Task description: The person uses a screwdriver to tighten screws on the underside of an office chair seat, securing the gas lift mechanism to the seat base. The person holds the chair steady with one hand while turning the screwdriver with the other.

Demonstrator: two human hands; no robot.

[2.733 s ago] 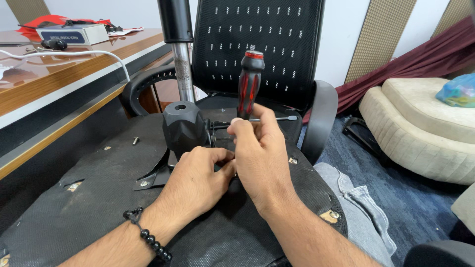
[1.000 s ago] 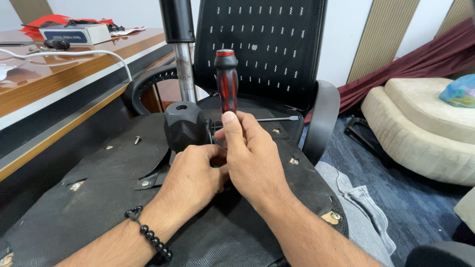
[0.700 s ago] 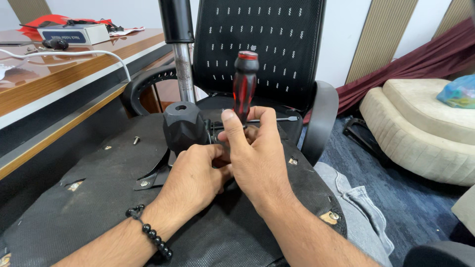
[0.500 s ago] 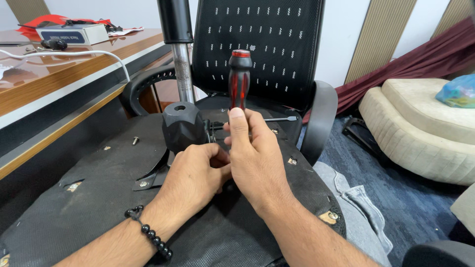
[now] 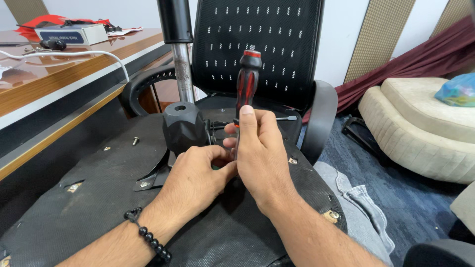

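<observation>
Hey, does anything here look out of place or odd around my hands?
Yes. A loose screw lies by itself on the black underside of the seat, left of the black mechanism housing. The right hand holds the red-and-black screwdriver upright.

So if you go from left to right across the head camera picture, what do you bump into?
Wooden desk → metal post → left hand → screwdriver → chair armrest → cream cushion → blue bag.
</observation>
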